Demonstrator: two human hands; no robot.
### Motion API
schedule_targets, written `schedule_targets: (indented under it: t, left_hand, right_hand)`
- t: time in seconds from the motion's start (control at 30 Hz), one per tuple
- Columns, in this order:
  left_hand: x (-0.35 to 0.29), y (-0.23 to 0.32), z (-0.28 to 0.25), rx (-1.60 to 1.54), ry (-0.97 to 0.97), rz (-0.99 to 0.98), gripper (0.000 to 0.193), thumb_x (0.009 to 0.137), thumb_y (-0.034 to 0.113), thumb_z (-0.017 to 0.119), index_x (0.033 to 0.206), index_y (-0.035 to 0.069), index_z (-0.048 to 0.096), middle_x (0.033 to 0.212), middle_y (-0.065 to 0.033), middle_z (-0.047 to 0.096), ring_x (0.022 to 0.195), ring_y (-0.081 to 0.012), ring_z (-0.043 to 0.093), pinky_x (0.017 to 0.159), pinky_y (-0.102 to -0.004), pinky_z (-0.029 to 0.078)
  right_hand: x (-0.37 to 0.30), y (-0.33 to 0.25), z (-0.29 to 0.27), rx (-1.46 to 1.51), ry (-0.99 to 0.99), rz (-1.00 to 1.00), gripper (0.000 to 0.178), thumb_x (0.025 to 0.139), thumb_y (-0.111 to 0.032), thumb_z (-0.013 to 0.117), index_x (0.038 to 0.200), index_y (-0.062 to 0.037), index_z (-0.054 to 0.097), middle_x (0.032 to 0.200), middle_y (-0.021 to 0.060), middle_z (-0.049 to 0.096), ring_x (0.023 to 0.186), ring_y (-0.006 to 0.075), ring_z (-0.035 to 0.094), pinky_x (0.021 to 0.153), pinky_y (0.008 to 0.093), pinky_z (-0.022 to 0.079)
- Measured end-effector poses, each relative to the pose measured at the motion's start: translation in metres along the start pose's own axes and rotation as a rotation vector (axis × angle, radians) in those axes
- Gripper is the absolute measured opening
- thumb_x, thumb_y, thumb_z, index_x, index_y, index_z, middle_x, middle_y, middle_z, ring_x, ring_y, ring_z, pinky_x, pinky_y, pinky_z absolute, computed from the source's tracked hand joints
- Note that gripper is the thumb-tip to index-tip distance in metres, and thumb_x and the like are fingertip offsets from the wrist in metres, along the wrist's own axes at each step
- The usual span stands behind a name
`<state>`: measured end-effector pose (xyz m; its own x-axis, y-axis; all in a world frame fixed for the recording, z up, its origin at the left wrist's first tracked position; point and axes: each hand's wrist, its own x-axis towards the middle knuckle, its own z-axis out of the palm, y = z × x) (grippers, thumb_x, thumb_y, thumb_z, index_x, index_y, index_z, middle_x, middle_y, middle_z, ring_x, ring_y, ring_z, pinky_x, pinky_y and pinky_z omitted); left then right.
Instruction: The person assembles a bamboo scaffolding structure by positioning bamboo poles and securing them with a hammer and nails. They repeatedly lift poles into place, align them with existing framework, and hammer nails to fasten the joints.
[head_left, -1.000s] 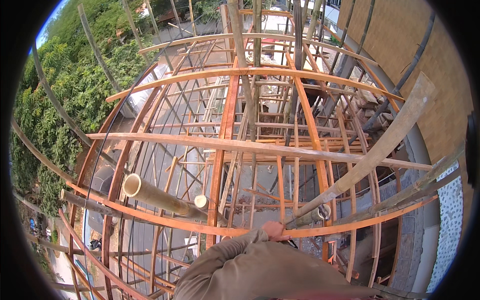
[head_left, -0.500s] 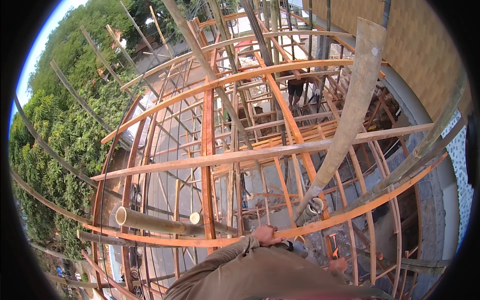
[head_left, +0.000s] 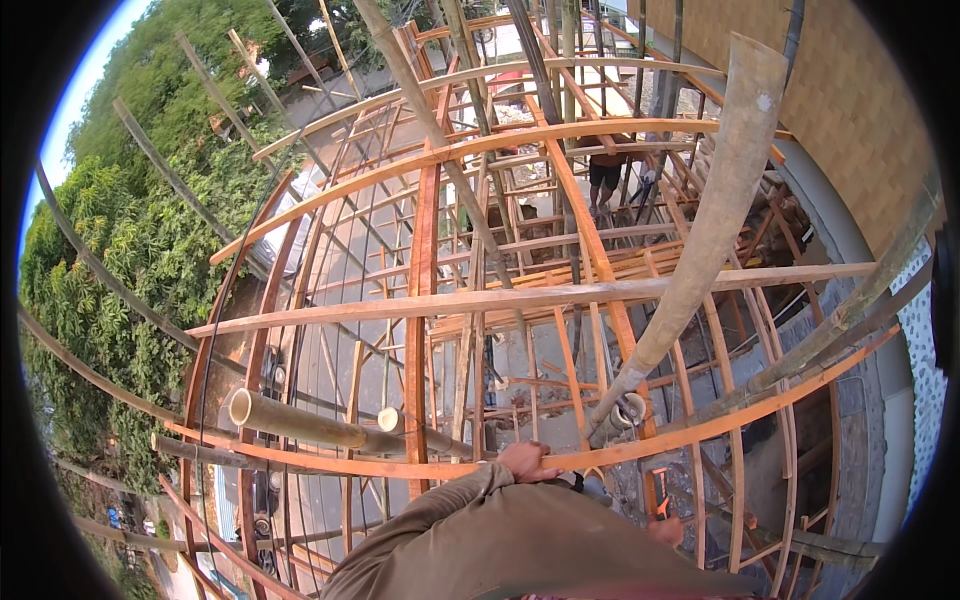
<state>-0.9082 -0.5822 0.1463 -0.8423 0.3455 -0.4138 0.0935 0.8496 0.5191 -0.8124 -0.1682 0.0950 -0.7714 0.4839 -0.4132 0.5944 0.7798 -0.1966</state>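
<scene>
My left hand [head_left: 525, 463] is closed over the long orange-brown wooden beam [head_left: 390, 468] that curves across the view just ahead of my body. Lower on the right, my right hand [head_left: 664, 531] grips a hammer [head_left: 661, 497] with orange on its handle, its head pointing up beside an upright timber. My sleeve and shirt hide part of the beam and what lies beneath. One shoe [head_left: 594, 484] shows below the beam, close to my left hand.
A thick bamboo pole [head_left: 710, 210] slants up on the right. Another bamboo pole [head_left: 300, 418] lies near the beam at left. A paler crossbeam [head_left: 470, 302] spans farther ahead. Far below, a person [head_left: 604, 180] stands among timbers. Trees [head_left: 110, 290] border the left, a tiled surface [head_left: 850, 90] the right.
The view has shifted slightly, so the framework sits a little differently. My left hand stays on the beam and my right hand keeps hold of the hammer, now a little more to the left.
</scene>
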Motion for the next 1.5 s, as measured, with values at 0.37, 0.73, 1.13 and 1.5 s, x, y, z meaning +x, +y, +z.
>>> schedule_targets:
  t: [0.37,0.73,1.13,1.5]
  left_hand:
    - [-0.003,-0.001,-0.003,-0.237,0.348,0.112,0.067,0.085,0.060,0.075,0.120,0.002,0.071,0.103,-0.0192,0.073,0.095,-0.0374,0.071,0.085,-0.0471,0.056]
    - [0.032,0.160,-0.045,-0.712,-0.813,0.499,0.039,0.096,0.033,0.076,0.118,0.002,0.066,0.104,-0.0059,0.071,0.092,-0.0112,0.067,0.076,-0.0326,0.055]
    - [0.068,0.187,0.018,-0.776,-1.298,0.719,0.031,0.099,0.026,0.072,0.116,0.000,0.067,0.099,-0.0063,0.072,0.091,-0.0124,0.066,0.075,-0.0328,0.055]
    - [0.059,0.180,0.019,-0.877,-1.136,0.679,0.028,0.099,0.032,0.073,0.101,0.005,0.064,0.093,0.0025,0.065,0.089,-0.0054,0.057,0.075,-0.0299,0.049]
  right_hand:
    - [0.005,0.006,0.005,0.053,-0.012,-0.022,0.046,0.076,-0.033,0.081,0.107,-0.0020,0.069,0.098,0.0232,0.074,0.097,0.0439,0.072,0.085,0.0551,0.056]
    - [0.001,0.007,0.001,0.058,-0.042,-0.023,0.048,0.078,-0.033,0.080,0.113,-0.0026,0.069,0.098,0.0239,0.074,0.098,0.0441,0.072,0.086,0.0535,0.056]
    - [-0.006,-0.004,-0.006,0.044,-0.016,-0.013,0.046,0.078,-0.034,0.081,0.112,-0.0028,0.071,0.098,0.0235,0.075,0.098,0.0440,0.072,0.085,0.0536,0.056]
    - [-0.009,-0.017,-0.015,0.052,-0.007,-0.016,0.046,0.078,-0.034,0.082,0.110,-0.0025,0.072,0.097,0.0232,0.075,0.097,0.0438,0.072,0.085,0.0533,0.056]
